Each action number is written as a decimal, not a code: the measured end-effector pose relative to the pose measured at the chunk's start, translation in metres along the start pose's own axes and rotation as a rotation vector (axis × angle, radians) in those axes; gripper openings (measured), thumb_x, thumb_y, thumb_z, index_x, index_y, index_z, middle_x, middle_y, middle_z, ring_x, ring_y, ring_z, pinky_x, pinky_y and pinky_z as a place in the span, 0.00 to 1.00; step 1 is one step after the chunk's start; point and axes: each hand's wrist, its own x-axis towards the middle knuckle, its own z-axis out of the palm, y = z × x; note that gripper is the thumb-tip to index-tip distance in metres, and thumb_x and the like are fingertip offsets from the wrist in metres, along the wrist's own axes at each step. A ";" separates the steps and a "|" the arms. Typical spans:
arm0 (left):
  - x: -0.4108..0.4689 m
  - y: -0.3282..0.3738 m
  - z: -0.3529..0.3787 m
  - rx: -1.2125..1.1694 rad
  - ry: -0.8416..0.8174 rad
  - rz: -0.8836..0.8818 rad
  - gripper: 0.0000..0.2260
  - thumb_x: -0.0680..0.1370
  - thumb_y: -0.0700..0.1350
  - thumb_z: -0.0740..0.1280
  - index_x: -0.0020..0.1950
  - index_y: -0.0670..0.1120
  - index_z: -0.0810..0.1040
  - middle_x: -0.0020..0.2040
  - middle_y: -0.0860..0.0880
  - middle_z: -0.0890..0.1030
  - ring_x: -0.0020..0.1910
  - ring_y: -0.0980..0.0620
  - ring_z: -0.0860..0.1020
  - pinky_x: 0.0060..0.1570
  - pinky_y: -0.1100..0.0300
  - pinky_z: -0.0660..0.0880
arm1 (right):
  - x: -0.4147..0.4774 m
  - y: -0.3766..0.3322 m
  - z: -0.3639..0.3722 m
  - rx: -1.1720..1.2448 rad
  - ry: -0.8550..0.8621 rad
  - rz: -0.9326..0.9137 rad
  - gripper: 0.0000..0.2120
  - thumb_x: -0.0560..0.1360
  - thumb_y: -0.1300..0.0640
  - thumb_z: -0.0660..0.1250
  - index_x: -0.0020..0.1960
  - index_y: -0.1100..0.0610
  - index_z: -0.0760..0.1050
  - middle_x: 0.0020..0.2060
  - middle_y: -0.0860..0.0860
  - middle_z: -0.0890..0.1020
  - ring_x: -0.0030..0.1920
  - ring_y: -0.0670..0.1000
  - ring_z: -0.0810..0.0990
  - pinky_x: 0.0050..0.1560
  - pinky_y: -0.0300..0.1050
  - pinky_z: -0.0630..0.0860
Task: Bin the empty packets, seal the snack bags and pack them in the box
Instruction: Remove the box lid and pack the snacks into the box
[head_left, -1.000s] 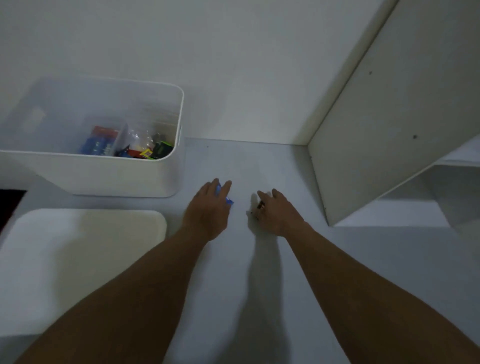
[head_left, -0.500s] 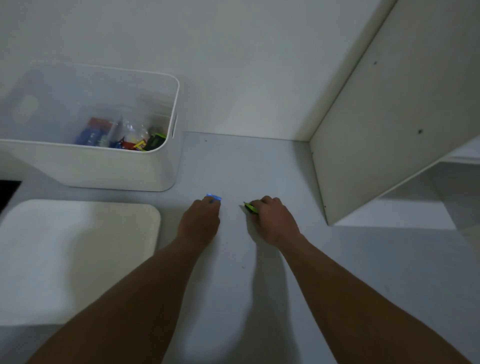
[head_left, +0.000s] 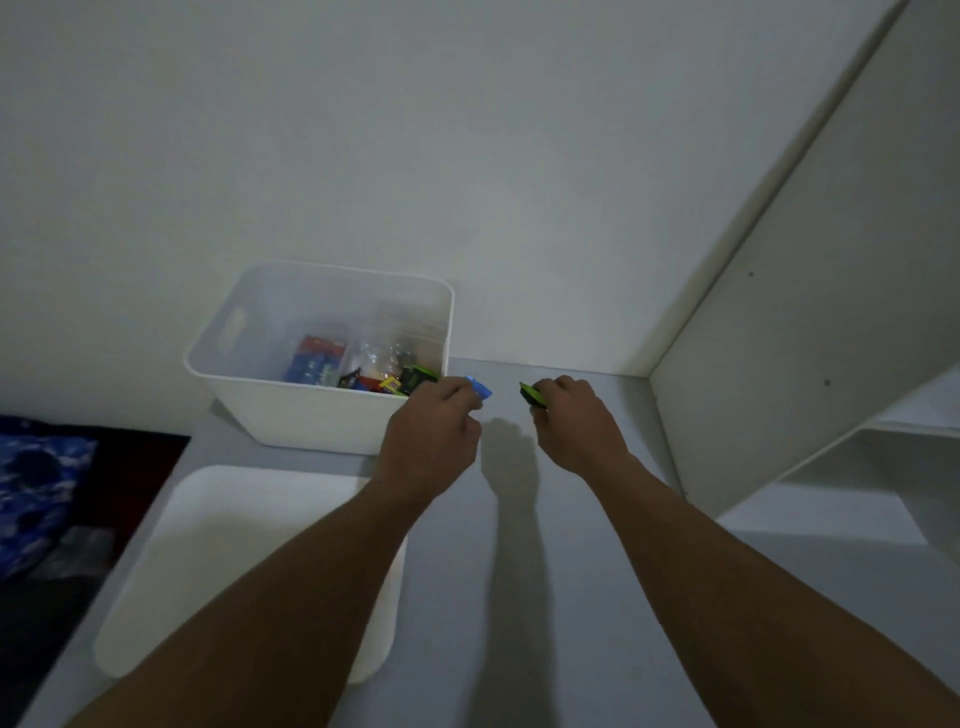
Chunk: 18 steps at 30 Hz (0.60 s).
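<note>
A white plastic box (head_left: 291, 421) stands on the grey table against the wall. Inside lie several snack bags, among them a blue and red one (head_left: 315, 360), a clear one (head_left: 383, 353) and a green one (head_left: 418, 376). My left hand (head_left: 435, 431) is lifted beside the box's right front corner, fingers closed on a small blue clip (head_left: 479, 388). A little to the right, my right hand (head_left: 577, 419) is closed on a small green clip (head_left: 533, 395). Both hands are raised above the table.
The flat white lid (head_left: 244, 561) lies on the table in front of the box. A white shelf unit (head_left: 810, 332) leans in at the right. Off the table's left edge, a blue patterned cloth (head_left: 36, 488) lies lower down.
Both hands have closed on the clips and lifted them off the table toward the box. The view has tilted upward.
</note>
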 end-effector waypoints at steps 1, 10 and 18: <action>0.008 -0.006 -0.017 -0.004 0.029 0.000 0.10 0.70 0.39 0.65 0.48 0.43 0.83 0.52 0.48 0.83 0.47 0.45 0.79 0.42 0.54 0.79 | 0.007 -0.013 -0.008 0.010 0.029 -0.010 0.12 0.80 0.55 0.60 0.61 0.59 0.75 0.53 0.57 0.78 0.55 0.60 0.73 0.50 0.53 0.74; 0.045 -0.084 -0.107 -0.033 0.099 -0.170 0.09 0.71 0.35 0.67 0.49 0.42 0.82 0.52 0.45 0.81 0.50 0.45 0.79 0.51 0.56 0.74 | 0.052 -0.128 -0.015 0.096 0.035 -0.051 0.12 0.80 0.56 0.60 0.59 0.59 0.75 0.52 0.59 0.79 0.54 0.61 0.73 0.52 0.55 0.74; 0.055 -0.130 -0.104 -0.065 -0.035 -0.175 0.07 0.72 0.34 0.67 0.47 0.40 0.81 0.50 0.44 0.81 0.49 0.47 0.78 0.47 0.62 0.69 | 0.063 -0.152 0.022 0.154 -0.048 0.055 0.33 0.79 0.38 0.50 0.71 0.62 0.65 0.69 0.57 0.70 0.70 0.60 0.66 0.68 0.61 0.68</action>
